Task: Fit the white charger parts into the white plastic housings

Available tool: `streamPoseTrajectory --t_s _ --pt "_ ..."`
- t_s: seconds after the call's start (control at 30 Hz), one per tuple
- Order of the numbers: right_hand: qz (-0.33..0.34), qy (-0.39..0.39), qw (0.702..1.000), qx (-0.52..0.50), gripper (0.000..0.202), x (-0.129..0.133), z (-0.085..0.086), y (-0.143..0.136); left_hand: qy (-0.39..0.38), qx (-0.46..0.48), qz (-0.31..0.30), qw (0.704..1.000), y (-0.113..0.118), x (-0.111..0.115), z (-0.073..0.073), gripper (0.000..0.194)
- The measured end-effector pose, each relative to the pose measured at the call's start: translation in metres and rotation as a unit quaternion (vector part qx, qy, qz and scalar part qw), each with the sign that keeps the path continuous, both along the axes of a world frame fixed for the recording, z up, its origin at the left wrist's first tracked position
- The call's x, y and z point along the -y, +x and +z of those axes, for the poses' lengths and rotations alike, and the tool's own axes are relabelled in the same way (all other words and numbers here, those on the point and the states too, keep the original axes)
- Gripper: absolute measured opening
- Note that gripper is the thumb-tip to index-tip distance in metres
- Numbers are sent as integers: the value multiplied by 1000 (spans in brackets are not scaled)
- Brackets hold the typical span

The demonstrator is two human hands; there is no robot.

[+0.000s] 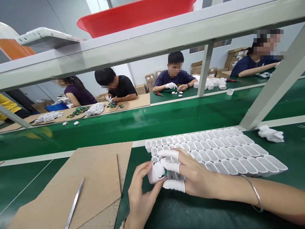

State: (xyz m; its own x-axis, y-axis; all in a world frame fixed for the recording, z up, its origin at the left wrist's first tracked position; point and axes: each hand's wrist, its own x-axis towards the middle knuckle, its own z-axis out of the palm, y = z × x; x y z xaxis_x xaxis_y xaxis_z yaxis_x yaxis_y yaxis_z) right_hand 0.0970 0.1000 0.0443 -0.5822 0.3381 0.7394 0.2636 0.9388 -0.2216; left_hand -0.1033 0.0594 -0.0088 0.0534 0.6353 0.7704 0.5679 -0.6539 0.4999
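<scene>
My left hand [141,192] grips a small white case [154,173] between thumb and fingers, its open side facing right. Inside the case sits a rounded white part [159,168], with a bit of green circuit board [166,172] at its edge. My right hand [190,173], white covers on three fingertips, has its fingers closed round the right side of that white part. Rows of open white cases [228,152] stand behind and to the right of my hands; my right hand hides some of them. A few dark-looking case openings show beneath its fingers.
Cardboard sheets [95,181] with metal tweezers [75,202] lie to the left. A white crumpled item [271,133] rests at the right. Beyond the green conveyor belt [133,117], several people work at a bench. A metal shelf frame [143,47] crosses above.
</scene>
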Motion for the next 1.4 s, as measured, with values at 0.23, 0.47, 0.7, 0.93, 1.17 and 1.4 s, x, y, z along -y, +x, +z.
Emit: streamPoseTrajectory --t_s 0.23,0.47,0.7,0.93,1.17,1.4 --pt "10 -14 999 39 49 -2 -4 1 20 -11 17 1000 2 -1 3 39" --pt "36 -38 998 39 47 -1 -5 0 21 -4 37 999 5 4 2 33" --pt "40 -39 998 30 40 2 -8 -3 23 -26 25 999 8 7 8 34" --pt "51 -62 996 47 38 6 -7 -3 18 -6 -4 1000 7 4 5 37" --pt "51 -160 985 38 60 9 -7 2 -47 126 -53 990 8 4 1 38" --pt "66 -105 992 36 42 10 -8 -2 -48 126 -70 988 5 1 0 39"
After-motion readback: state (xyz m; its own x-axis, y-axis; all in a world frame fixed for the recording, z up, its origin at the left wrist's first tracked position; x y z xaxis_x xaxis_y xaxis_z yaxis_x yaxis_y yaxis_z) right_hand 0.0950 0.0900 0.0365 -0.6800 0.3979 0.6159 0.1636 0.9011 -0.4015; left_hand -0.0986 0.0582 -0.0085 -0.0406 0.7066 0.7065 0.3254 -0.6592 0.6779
